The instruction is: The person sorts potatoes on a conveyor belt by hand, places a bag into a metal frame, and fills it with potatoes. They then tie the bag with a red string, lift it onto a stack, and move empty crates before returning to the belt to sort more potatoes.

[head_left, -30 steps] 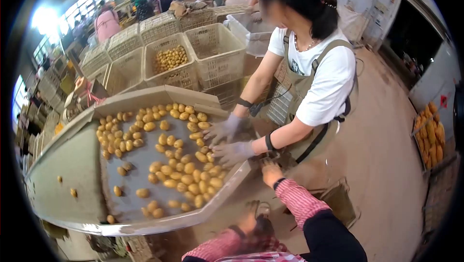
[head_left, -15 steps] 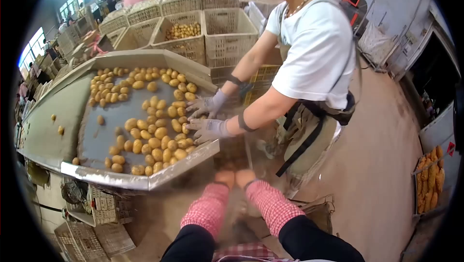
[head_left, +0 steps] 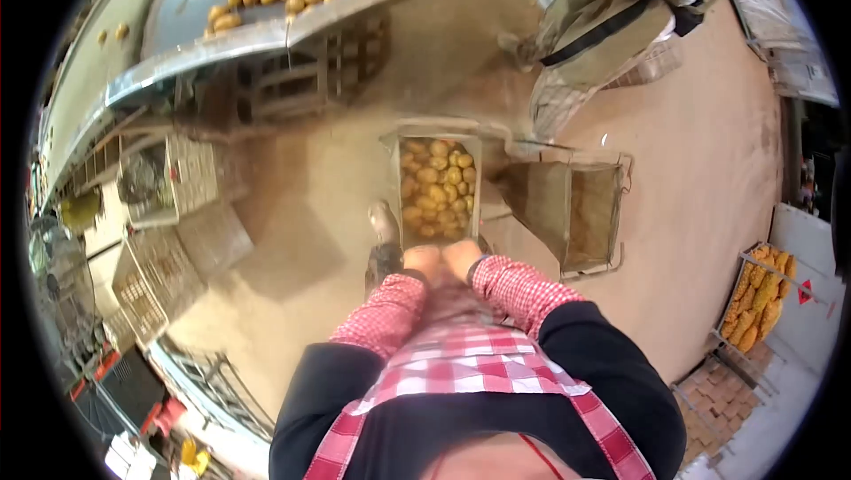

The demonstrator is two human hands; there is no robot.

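A long pale crate [head_left: 480,183] filled with potatoes [head_left: 439,183] is directly in front of my body. My left hand [head_left: 422,262] grips its near rim on the left side. Close beside it, my right hand [head_left: 461,260] holds the same rim. Both hands are closed, with the fingertips hidden against the crate's near end. Red-checked sleeve covers [head_left: 523,292] are on both my forearms.
At the top, a sorting table [head_left: 199,53] carries more potatoes. A co-worker's legs [head_left: 589,28] and a partly seen arm are beside it. An open container [head_left: 592,218] stands right of the crate; crates [head_left: 146,280] lie at left. A shoe [head_left: 383,221] shows left of my crate.
My view has tipped down, so the table and co-worker now sit at the top edge. The potato-filled crate between my hands has come plainly into view.
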